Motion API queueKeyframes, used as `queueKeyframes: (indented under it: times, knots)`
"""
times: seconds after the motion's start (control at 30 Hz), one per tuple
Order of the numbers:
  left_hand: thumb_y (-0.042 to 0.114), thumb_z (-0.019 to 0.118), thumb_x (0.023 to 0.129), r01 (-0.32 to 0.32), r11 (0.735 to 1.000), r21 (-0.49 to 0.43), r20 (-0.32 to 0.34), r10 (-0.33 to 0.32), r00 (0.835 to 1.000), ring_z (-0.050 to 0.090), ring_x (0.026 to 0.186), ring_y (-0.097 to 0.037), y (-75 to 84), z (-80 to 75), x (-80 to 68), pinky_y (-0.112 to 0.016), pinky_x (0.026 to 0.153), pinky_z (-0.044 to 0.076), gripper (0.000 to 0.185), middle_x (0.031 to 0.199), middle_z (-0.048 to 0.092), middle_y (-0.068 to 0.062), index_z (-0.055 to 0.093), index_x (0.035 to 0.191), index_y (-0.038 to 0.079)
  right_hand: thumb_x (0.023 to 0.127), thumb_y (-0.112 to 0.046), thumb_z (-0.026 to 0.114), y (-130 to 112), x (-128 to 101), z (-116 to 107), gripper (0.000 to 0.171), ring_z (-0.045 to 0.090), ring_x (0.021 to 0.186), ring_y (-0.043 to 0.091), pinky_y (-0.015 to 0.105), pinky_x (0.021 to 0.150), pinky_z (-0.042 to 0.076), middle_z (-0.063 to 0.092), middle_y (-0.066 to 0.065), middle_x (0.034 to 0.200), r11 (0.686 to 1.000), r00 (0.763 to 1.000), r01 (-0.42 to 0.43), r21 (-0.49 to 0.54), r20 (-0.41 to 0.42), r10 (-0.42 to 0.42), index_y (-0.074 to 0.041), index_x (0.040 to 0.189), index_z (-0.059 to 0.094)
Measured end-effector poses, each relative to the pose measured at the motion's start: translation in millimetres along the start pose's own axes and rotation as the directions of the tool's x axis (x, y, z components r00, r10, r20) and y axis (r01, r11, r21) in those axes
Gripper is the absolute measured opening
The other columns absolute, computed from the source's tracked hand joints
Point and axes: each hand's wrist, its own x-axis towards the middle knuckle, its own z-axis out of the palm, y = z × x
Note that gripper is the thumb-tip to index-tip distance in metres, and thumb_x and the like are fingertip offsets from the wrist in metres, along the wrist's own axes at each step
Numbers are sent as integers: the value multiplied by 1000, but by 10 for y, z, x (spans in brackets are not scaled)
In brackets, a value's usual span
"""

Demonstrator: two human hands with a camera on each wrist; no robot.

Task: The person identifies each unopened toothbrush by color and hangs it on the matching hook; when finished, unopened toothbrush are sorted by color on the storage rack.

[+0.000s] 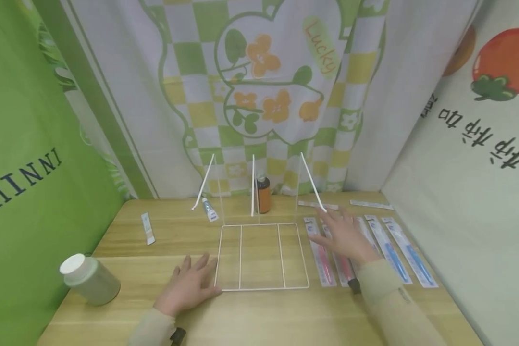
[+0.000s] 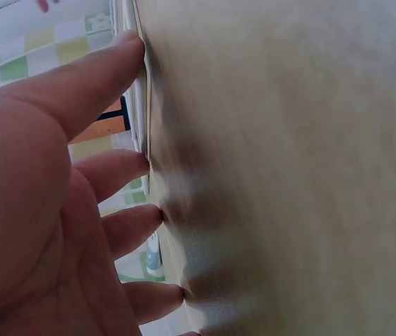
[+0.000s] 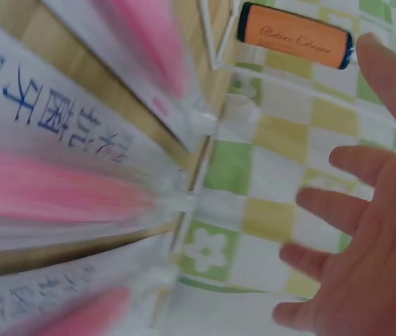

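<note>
Head view, near to far, all places given relative to the clear three-bay organiser [image 1: 261,257] on the wooden table [image 1: 259,312]. Nearest the viewer, the left hand [image 1: 189,284] lay flat on the table just left of the organiser's front left corner, fingers spread and straight, thumb at the white base edge; it gripped nothing. The left wrist view showed those fingertips [image 2: 138,164] pressed to the tabletop beside the thin frame edge. Well to the left of the organiser lay a white-capped jar [image 1: 88,278] on its side. To the right of the organiser the right hand [image 1: 343,235] hovered palm down, fingers splayed and relaxed, over a row of packaged toothbrushes — pink-handled packs [image 1: 322,259] closest to the organiser, blue-handled packs [image 1: 408,259] farther right; whether the fingers touched a pack could not be told. The right wrist view showed the pink packs blurred beneath that open hand. Farther back and left of the organiser lay a small white strip pack [image 1: 147,228] and a small tube [image 1: 209,209]. Behind the organiser's upright dividers stood an orange bottle [image 1: 264,194] with a dark cap — seen lying sideways in the right wrist view only through camera tilt. Beyond hung a checked curtain [image 1: 268,86] printed with orange flowers
</note>
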Motion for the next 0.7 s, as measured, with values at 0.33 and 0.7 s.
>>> queueKeyframes:
  times: [0.33, 0.7]
  knots:
    - [60, 77, 92, -16, 1000, -15, 0, 16, 1000, 20, 146, -75, 8, -17, 42, -91, 111, 14, 80, 171, 36, -17, 54, 160, 25, 91, -38, 87, 256, 323, 154, 82, 56, 130, 45, 94, 109, 11, 72, 13, 130, 989, 996, -18, 148, 89, 5, -12, 160, 51]
    - [58, 80, 91, -19, 1000, -8, 1, 19, 1000, 22, 145, -76, 16, 6, 21, -92, 109, 17, 79, 169, 40, -18, 57, 158, 24, 91, -31, 87, 334, 409, 299, 55, 64, 117, 34, 84, 109, 27, 74, 3, 117, 989, 988, -110, 98, 123, 97, -15, 141, 70]
